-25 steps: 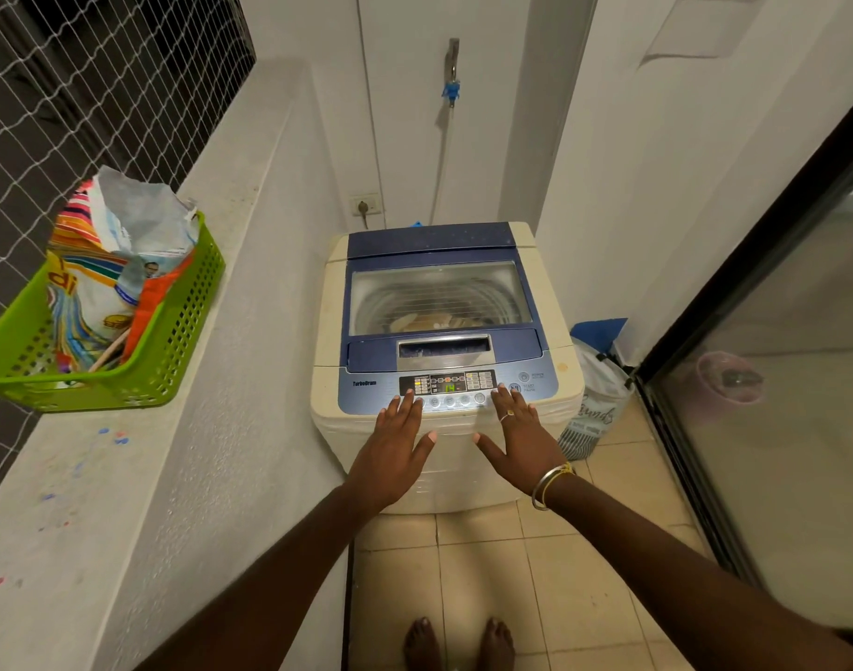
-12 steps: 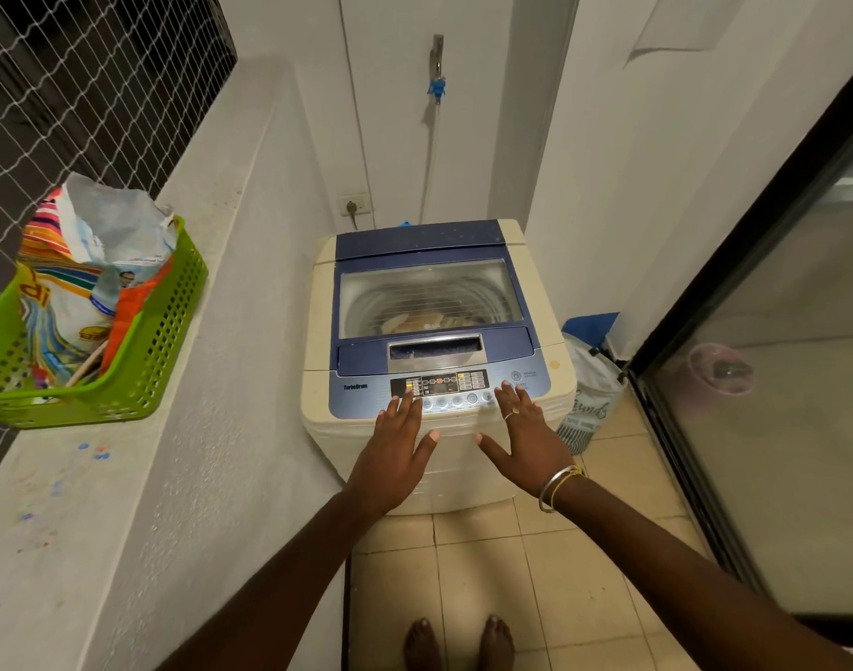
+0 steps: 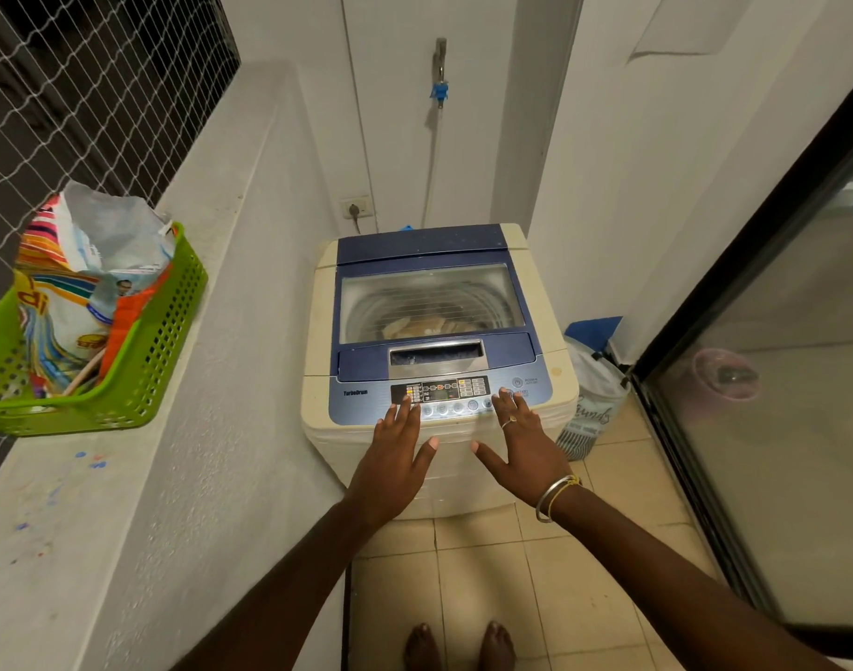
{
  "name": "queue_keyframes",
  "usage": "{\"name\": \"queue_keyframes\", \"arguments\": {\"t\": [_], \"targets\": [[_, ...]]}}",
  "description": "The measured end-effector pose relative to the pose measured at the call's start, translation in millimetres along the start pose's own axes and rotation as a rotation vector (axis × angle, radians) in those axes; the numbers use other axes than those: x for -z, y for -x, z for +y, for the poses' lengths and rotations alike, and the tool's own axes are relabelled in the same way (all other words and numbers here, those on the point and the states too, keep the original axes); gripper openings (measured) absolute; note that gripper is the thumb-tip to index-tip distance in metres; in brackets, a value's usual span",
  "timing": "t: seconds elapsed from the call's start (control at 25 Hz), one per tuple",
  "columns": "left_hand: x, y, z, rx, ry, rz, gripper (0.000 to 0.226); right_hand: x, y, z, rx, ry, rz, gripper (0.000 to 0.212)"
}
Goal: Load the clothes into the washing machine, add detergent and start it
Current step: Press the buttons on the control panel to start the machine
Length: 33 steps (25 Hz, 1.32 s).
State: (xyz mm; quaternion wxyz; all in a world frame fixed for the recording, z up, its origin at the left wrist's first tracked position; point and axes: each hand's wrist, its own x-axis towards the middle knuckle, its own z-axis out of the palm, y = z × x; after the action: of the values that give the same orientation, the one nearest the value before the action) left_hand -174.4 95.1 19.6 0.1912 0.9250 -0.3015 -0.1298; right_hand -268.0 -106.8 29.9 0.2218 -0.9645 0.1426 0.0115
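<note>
A thin ring (image 3: pixel 509 420) sits on the right hand (image 3: pixel 526 455), silver and yellow bangles (image 3: pixel 554 497) on its wrist; feet (image 3: pixel 497 645) bare.

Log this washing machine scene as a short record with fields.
Washing machine: top-loader, lid closed
Clothes: seen inside through the lid window
Control panel: display lit
Left hand: fingers straight, tips at the panel's left end
Right hand: fingers straight, tips at the panel's right buttons
Detergent bag: open, in the green basket on the ledge
Laundry bag: on the floor, right of the machine
</note>
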Motion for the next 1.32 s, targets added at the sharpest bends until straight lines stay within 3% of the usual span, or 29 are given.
{"name": "queue_keyframes", "arguments": {"t": [0.44, 0.8, 1.32], "targets": [[-5.0, -13.7, 3.1, 0.011, -0.032, -0.032, 0.068, 0.3, -8.5, 11.0, -0.010, 0.009, -0.023, 0.082], [-15.6, -30.7, 25.5, -0.104, -0.064, -0.046, 0.065, -1.0, -22.1, 23.0, -0.057, 0.038, -0.043, 0.082], [-37.4, -64.4, 52.2, -0.220, -0.166, -0.162, 0.065, -18.0, -41.6, 42.1, -0.087, 0.176, -0.245, 0.082]]}}
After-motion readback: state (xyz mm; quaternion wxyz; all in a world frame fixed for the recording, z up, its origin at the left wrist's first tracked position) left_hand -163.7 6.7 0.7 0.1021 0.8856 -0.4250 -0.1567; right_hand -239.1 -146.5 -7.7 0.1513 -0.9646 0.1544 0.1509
